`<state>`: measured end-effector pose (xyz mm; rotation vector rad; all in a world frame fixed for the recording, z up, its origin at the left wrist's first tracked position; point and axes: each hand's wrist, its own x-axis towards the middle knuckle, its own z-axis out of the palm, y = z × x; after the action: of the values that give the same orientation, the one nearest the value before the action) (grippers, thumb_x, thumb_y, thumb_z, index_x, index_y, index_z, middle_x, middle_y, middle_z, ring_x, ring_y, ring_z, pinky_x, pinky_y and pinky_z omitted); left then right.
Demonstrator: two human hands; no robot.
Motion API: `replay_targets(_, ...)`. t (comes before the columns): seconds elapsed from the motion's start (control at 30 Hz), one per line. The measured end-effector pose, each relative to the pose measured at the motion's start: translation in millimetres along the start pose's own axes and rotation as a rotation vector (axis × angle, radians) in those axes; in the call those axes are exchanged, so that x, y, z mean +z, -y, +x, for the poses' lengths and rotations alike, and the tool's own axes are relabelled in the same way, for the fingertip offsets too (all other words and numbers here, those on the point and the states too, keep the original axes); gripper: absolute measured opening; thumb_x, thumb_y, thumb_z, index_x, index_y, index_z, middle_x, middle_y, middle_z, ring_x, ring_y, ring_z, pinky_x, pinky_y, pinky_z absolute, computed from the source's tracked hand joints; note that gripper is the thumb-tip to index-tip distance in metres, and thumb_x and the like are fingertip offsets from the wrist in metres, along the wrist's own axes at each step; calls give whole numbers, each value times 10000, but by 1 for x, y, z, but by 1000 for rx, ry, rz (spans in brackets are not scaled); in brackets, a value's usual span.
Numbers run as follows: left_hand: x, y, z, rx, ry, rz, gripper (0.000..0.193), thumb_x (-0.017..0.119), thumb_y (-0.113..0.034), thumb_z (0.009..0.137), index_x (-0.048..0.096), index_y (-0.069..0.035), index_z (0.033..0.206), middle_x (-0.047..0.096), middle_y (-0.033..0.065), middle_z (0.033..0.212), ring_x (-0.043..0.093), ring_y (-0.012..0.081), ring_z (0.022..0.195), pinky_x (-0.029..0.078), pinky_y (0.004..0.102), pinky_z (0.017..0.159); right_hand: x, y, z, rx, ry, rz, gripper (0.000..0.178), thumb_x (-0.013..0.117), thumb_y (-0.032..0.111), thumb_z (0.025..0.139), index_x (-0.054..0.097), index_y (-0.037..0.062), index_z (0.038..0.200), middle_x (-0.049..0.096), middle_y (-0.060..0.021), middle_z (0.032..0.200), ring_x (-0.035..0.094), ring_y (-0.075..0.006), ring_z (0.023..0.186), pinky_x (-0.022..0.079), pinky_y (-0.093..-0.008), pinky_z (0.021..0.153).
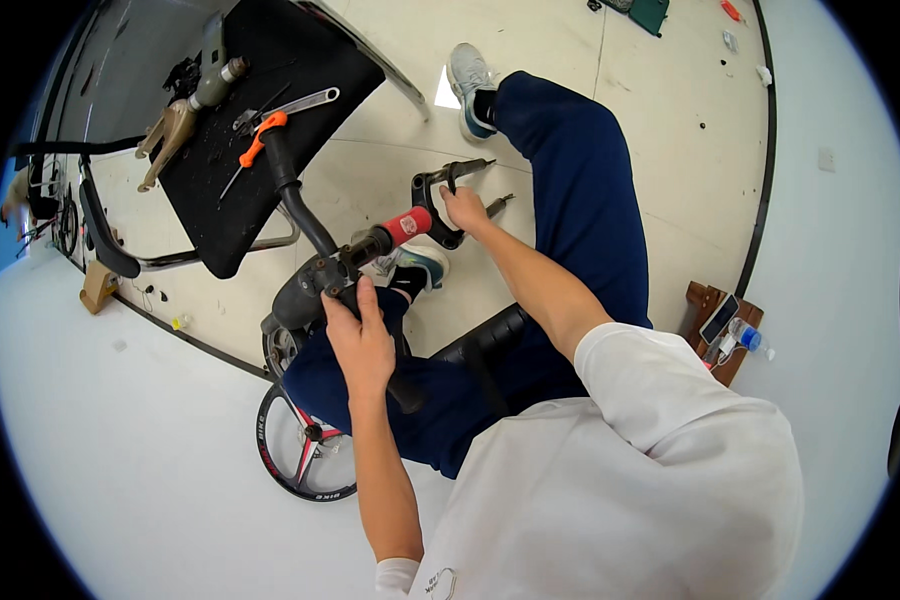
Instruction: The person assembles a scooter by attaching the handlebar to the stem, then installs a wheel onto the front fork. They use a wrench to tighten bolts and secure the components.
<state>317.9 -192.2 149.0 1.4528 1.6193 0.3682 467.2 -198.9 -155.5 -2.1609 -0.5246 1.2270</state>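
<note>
Your view is bright and evenly lit, diffuse overhead light, no hard glare. Shadows are soft: a faint one under your leg [570,200] on the pale floor [670,150], a darker patch beneath the black mat [270,120]. Heavy fisheye: the floor's black line [760,180] bows hard, and the corners are black vignette. Centre is sharp: your hands and the handlebar [300,200] read clean. Toward the rim, detail smears; the small items at top right are too soft to identify. Your white shirt [650,470] runs near overexposed.
</note>
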Motion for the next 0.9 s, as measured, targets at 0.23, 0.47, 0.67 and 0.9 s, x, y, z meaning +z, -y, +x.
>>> replay_targets(0.23, -1, -18, 9, -117, -60, -122, 218, 557, -255, 963, 501, -49, 1009, 445, -40, 674, 395, 34, 524, 316, 198, 443, -3, 23, -10, -16, 20, -69, 438, 502, 338, 884, 661, -70, 870, 635, -307, 920, 607, -461, 918, 470, -499, 843)
replay_targets(0.47, -59, -38, -25, -201, -174, -170, 295, 562, -349, 953, 443, -94, 866, 370, -48, 557, 325, 16, 419, 217, 179, 368, -29, 68, -64, -31, 148, -73, 447, 514, 378, 866, 657, -45, 896, 647, -286, 921, 618, -436, 924, 479, -492, 825)
replay_targets(0.67, -113, -49, -72, -153, -247, -214, 356, 539, -371, 964, 377, -120, 771, 346, -49, 542, 294, 24, 399, 191, 189, 351, -59, 102, -127, -104, 57, -35, 470, 541, 438, 834, 665, -15, 845, 652, -268, 859, 625, -430, 884, 476, -483, 783)
replay_targets(0.9, -167, -57, -117, -135, -317, -264, 373, 524, -411, 963, 403, -112, 777, 317, -52, 525, 260, 28, 386, 156, 209, 345, -89, 157, -195, -180, 158, -38, 493, 548, 480, 814, 673, 3, 799, 663, -247, 863, 631, -418, 879, 477, -471, 777)
